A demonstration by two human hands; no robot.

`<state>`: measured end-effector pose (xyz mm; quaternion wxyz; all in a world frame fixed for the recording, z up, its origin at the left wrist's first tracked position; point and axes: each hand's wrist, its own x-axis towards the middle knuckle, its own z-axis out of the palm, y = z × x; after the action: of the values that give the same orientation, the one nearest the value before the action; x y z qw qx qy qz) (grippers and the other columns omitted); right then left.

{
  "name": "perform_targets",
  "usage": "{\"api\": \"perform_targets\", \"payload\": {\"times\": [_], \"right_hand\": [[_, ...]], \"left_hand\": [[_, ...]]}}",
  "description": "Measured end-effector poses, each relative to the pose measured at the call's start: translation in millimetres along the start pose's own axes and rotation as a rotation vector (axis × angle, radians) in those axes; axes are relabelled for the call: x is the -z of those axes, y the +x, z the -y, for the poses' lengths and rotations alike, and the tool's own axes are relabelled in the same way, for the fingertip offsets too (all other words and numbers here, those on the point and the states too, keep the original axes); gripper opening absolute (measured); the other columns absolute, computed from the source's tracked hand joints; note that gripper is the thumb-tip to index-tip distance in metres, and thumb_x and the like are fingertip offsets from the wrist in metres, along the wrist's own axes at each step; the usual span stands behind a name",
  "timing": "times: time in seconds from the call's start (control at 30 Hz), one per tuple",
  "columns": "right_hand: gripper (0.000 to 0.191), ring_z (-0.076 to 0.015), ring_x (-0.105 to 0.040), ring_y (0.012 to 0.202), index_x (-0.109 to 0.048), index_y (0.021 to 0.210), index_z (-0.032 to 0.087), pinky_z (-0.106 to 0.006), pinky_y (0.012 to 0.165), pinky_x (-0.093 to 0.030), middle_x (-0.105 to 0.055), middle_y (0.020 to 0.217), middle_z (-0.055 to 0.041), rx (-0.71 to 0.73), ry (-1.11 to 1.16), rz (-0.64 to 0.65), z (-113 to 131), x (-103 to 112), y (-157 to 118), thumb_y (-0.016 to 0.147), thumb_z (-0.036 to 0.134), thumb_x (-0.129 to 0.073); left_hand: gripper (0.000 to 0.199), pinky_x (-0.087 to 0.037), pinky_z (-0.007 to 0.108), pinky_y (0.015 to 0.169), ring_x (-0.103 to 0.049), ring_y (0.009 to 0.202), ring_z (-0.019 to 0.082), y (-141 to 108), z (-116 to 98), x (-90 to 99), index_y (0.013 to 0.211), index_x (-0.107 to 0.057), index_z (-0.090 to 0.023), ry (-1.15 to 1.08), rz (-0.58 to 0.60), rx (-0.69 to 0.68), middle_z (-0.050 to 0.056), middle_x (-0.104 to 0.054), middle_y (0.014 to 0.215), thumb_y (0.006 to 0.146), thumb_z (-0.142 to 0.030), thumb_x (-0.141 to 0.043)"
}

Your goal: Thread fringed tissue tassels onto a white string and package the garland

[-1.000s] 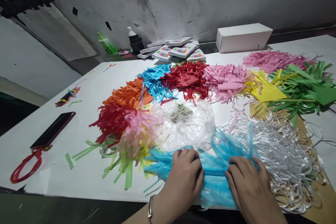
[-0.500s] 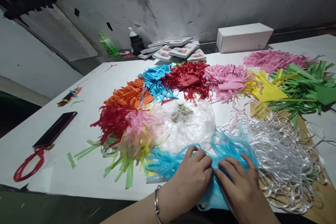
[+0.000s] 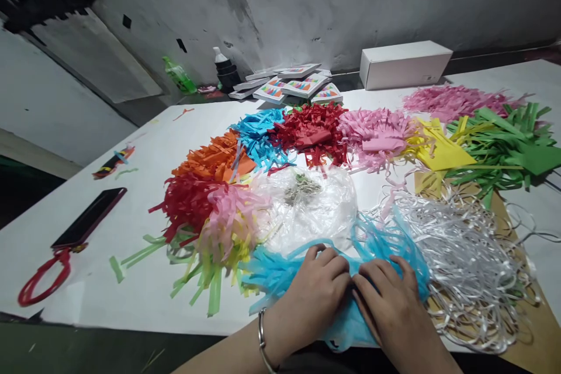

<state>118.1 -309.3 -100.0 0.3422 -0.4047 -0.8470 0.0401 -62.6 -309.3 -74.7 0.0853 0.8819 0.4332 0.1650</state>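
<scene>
A sheet of light blue tissue paper [image 3: 274, 272] with fringed ends lies at the table's front edge. My left hand [image 3: 313, 292], with a silver bangle at the wrist, is closed on the paper's middle. Close beside it, my right hand [image 3: 390, 298] also has its fingers curled on the same paper. The fingertips of both hands are partly hidden. Strips fan out to the left and right of my hands, and a plain part hangs below them. Just behind lies a clear plastic bag [image 3: 328, 210] with a small bundle of string [image 3: 302, 189] on it.
Fringed paper bunches in orange [image 3: 210, 155], red [image 3: 311, 131], pink [image 3: 377, 131] and green [image 3: 504, 146] curve around the bag. Silvery ribbon [image 3: 468, 263] is heaped at right. A phone [image 3: 90, 216] lies left. At the back are a white box [image 3: 405, 64] and flat packs [image 3: 302, 85].
Both hands stay on the blue tissue paper, with only a slight shift of the fingers. The whole view has moved a little.
</scene>
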Motion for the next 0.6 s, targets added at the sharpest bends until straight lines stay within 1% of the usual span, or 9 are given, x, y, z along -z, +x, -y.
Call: {"api": "perform_targets", "payload": {"times": [0.07,0.17,0.23,0.3,0.47,0.6], "right_hand": [[0.035,-0.0189,-0.059,0.088,-0.065,0.087,0.020,-0.047,0.105,-0.027,-0.067,0.084,-0.0031,0.023,-0.019,0.002,0.2,-0.7,0.3,0.105,0.023,-0.035],[0.034,-0.0174,-0.059,0.085,-0.065,0.086,0.019,-0.045,0.104,-0.029,-0.067,0.081,-0.0023,0.036,0.017,-0.018,0.2,-2.0,1.7,0.105,0.020,-0.036],[0.034,-0.0169,-0.060,0.084,-0.065,0.088,0.020,-0.044,0.103,-0.030,-0.067,0.081,-0.0017,0.031,0.041,-0.026,-0.4,-2.9,1.7,0.105,0.021,-0.036],[0.035,-0.0173,-0.060,0.086,-0.066,0.089,0.020,-0.045,0.104,-0.030,-0.068,0.083,-0.0019,0.034,0.030,-0.021,-2.9,-3.0,-0.8,0.105,0.022,-0.035],[0.030,-0.0194,-0.061,0.091,-0.065,0.087,0.020,-0.048,0.107,-0.028,-0.071,0.090,-0.0026,0.032,-0.061,-0.034,-16.6,4.0,-14.4,0.103,0.024,-0.041],[0.024,-0.0200,-0.062,0.096,-0.065,0.092,0.022,-0.049,0.109,-0.028,-0.071,0.095,-0.0018,-0.052,-0.075,-0.001,-19.2,11.4,-18.8,0.102,0.022,-0.043]], "left_hand": [[0.006,-0.036,0.037,0.086,-0.055,0.088,0.020,0.5,0.6,-1.4,0.087,-0.060,-0.017,-0.051,-0.016,0.059,0.002,-0.066,0.094,0.090,-0.014,-0.062],[0.006,-0.036,0.035,0.080,-0.055,0.094,0.021,-1.1,-0.9,0.7,0.092,-0.060,-0.018,-0.110,0.016,0.117,0.003,-0.066,0.101,0.089,-0.016,-0.064],[0.005,-0.036,0.035,0.081,-0.054,0.098,0.022,-2.8,-2.0,2.7,0.095,-0.060,-0.019,-0.108,0.045,0.105,0.003,-0.066,0.106,0.092,-0.014,-0.060],[0.009,-0.035,0.035,0.081,-0.054,0.099,0.021,-4.2,-2.2,3.7,0.095,-0.060,-0.019,-0.088,0.061,0.106,0.002,-0.066,0.107,0.095,-0.011,-0.056],[0.007,-0.035,0.037,0.080,-0.054,0.097,0.022,-6.0,-1.4,3.9,0.095,-0.060,-0.019,-0.069,0.092,0.164,0.003,-0.067,0.104,0.097,-0.014,-0.057],[0.013,-0.036,0.041,0.086,-0.053,0.099,0.023,-4.4,-8.1,7.6,0.096,-0.061,-0.019,-0.087,0.095,0.240,0.004,-0.065,0.108,0.094,-0.008,-0.053]]}}
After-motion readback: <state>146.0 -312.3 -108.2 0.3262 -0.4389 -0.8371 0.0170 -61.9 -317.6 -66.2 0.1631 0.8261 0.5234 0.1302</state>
